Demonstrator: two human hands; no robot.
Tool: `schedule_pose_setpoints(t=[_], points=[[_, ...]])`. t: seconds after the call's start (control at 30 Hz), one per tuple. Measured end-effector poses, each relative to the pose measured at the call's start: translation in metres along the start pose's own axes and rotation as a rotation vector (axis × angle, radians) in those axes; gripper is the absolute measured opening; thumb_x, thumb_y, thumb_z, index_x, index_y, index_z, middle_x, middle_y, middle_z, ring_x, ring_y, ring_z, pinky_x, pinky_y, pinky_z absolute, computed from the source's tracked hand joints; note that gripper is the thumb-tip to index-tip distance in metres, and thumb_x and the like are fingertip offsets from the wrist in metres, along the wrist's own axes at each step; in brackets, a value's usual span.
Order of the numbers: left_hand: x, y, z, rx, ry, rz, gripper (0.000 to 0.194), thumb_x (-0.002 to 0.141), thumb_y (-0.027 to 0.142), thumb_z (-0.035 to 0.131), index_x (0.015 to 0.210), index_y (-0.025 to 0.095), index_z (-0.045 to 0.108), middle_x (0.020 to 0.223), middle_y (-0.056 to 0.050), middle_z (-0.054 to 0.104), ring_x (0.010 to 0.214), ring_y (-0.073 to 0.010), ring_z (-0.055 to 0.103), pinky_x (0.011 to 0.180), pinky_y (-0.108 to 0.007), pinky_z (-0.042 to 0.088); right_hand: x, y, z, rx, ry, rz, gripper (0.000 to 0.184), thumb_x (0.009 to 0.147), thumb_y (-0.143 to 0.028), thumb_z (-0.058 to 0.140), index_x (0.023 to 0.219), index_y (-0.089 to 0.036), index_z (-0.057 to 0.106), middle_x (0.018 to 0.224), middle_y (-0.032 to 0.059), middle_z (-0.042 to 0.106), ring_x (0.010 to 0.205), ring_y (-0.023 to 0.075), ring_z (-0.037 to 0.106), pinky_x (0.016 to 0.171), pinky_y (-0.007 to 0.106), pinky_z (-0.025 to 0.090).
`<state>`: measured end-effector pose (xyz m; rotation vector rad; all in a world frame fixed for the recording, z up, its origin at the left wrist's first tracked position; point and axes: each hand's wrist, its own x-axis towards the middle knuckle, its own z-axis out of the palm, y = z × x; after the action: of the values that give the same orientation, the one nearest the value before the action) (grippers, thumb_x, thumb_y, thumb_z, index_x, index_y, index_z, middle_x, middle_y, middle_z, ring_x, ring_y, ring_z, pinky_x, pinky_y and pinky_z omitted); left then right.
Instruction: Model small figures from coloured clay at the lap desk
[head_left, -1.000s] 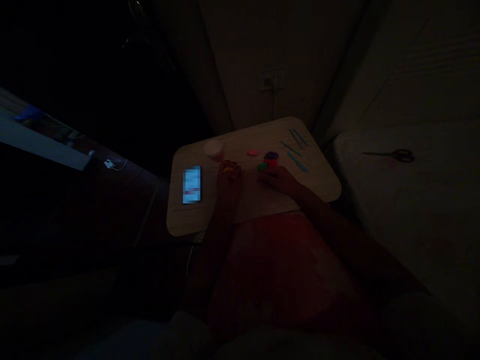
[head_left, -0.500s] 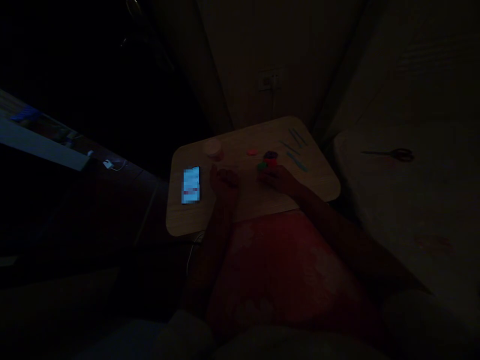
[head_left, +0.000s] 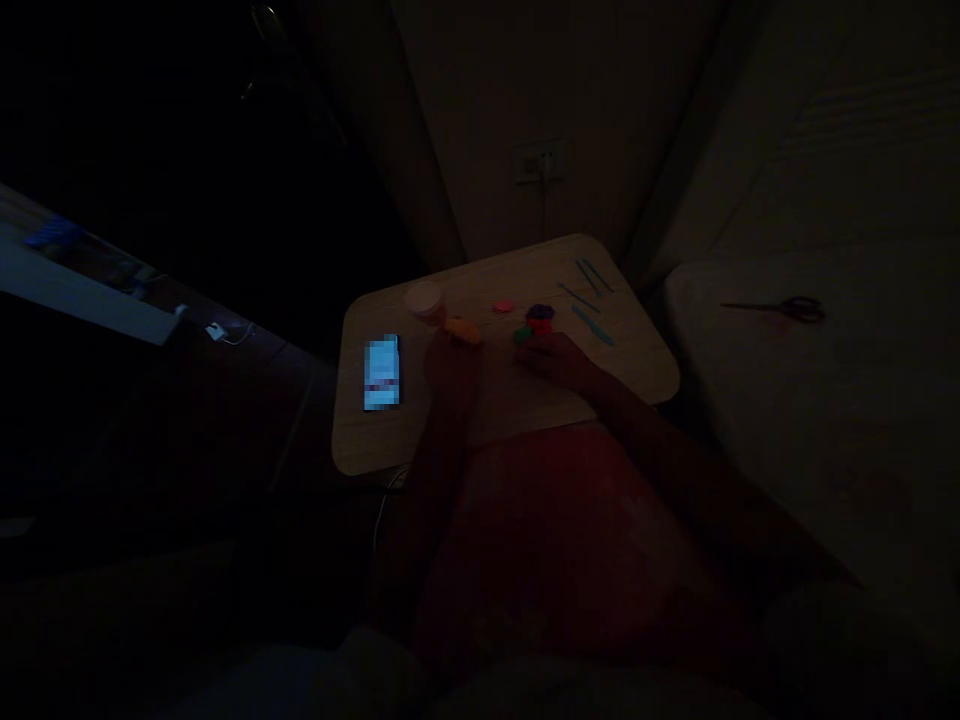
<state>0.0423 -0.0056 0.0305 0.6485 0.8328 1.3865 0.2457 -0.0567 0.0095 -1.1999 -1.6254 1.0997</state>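
The picture is very dark. My left hand [head_left: 452,368] is closed around an orange lump of modelling clay [head_left: 463,331], which shows beyond the fingers. My right hand [head_left: 559,360] has bent fingers at a green lump of modelling clay [head_left: 523,335] and seems to grip it; the fingertips are hard to see. Red clay [head_left: 541,327] and a dark purple lump [head_left: 540,312] lie just beyond that hand. Left of them is a flat pinkish-red piece [head_left: 503,307]. A tub with a pale lid [head_left: 424,299] stands beyond my left hand.
Both hands are over a small wooden table [head_left: 495,410] with rounded corners. A lit phone [head_left: 382,373] lies at its left. Several thin blue-green tools, including a knife-shaped one [head_left: 593,325], lie at the right. Scissors [head_left: 802,309] rest on a pale surface farther right.
My left hand has turned over from palm up, and the orange clay has come into view at its fingers. My right hand has hardly moved.
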Motion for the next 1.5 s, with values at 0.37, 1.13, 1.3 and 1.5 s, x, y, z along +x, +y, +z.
schedule_pose_setpoints(t=[0.37,1.13,1.3,1.5], points=[[0.009,-0.019,-0.006,0.202,0.014,0.032,0.008,0.090,0.027,0.074,0.090,0.023,0.066,0.092,-0.004,0.069,0.087,-0.0174,0.067,0.077,-0.029,0.054,-0.001,-0.001,-0.001,0.000,-0.006,0.025,0.039,0.090,-0.054,0.064,0.083,-0.018,0.077,0.070,0.0038,0.067,0.067,0.0176,0.057,0.062,0.029,0.041],[-0.007,-0.031,-0.009,1.061,-0.231,0.498,0.037,0.071,0.009,0.077,0.104,0.023,0.067,0.107,-0.008,0.066,0.103,-0.0279,0.058,0.103,-0.042,0.045,0.001,0.014,-0.014,0.084,0.704,-0.020,0.044,0.100,-0.055,0.054,0.069,-0.024,0.050,0.068,0.0014,0.046,0.072,0.0193,0.049,0.068,0.033,0.040],[-0.008,-0.029,-0.009,1.014,-0.192,0.496,0.038,0.068,0.012,0.080,0.102,0.024,0.068,0.106,-0.007,0.064,0.103,-0.0274,0.058,0.102,-0.041,0.044,0.005,0.019,-0.012,-0.031,0.767,-0.035,0.029,0.096,-0.050,0.061,0.107,-0.023,0.062,0.098,0.0080,0.064,0.095,0.0243,0.061,0.085,0.037,0.051],[0.009,-0.023,0.001,0.868,-0.038,0.356,0.025,0.069,0.007,0.079,0.086,0.022,0.068,0.094,-0.002,0.061,0.091,-0.0208,0.058,0.088,-0.031,0.045,0.017,0.029,-0.016,-0.308,0.709,0.014,0.048,0.090,-0.031,0.062,0.135,-0.017,0.063,0.127,0.0194,0.063,0.115,0.0311,0.062,0.107,0.051,0.051]])
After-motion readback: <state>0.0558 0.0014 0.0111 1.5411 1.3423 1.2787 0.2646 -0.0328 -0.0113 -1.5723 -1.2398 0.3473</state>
